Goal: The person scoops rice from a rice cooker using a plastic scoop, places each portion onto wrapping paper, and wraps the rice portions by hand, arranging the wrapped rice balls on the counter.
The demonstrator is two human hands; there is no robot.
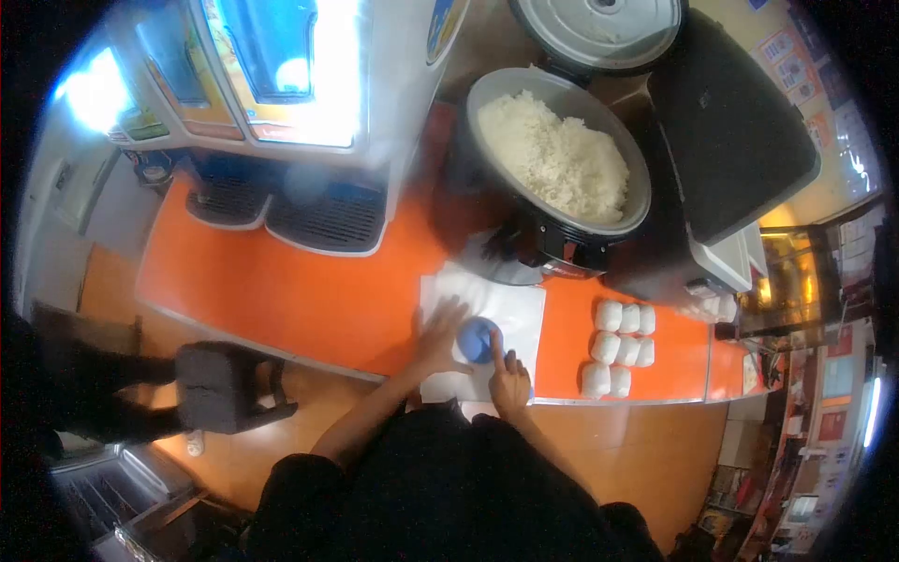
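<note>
A small round blue bowl [479, 340] sits on a sheet of white paper [524, 309] at the counter's front edge. My left hand [442, 339] lies open on the paper just left of the bowl, fingers spread. From the right, my right hand [510, 382] is on the bowl, its index finger stretched along the rim and the other fingers curled; its grip is partly hidden. What the bowl contains, if anything, is too blurred to tell. Beyond the paper stands a rice cooker [562, 245] heaped with white rice [552, 155], its lid [604, 28] raised.
Several white wrapped bundles [618, 347] are lined up in rows on the orange counter [281, 281], right of the paper. A drink dispenser [403, 103] with drip trays [328, 223] stands back left. A black lidded box [735, 122] is open behind the bundles. A dark stool [220, 384] stands left.
</note>
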